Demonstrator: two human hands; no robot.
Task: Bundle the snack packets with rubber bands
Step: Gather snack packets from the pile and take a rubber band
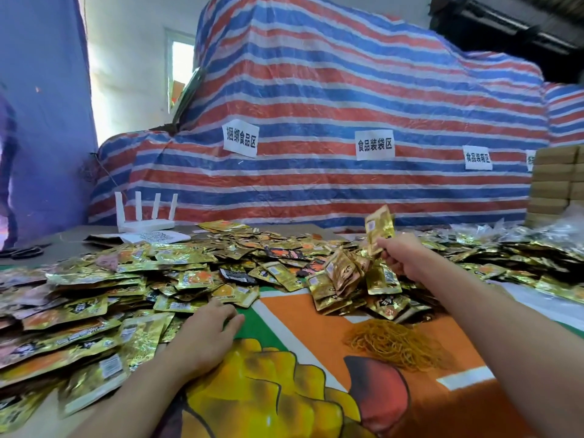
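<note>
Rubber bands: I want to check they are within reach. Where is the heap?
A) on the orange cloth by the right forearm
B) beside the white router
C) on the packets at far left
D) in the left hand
A: the rubber bands lie heaped on the orange cloth beside the right forearm; the right hand pinches only a gold packet.

A white router [145, 228] with 4 antennas stands before a striped tarp [316, 99] bearing paper signs [240, 140]; scissors [22, 251] lie nearby.
</note>
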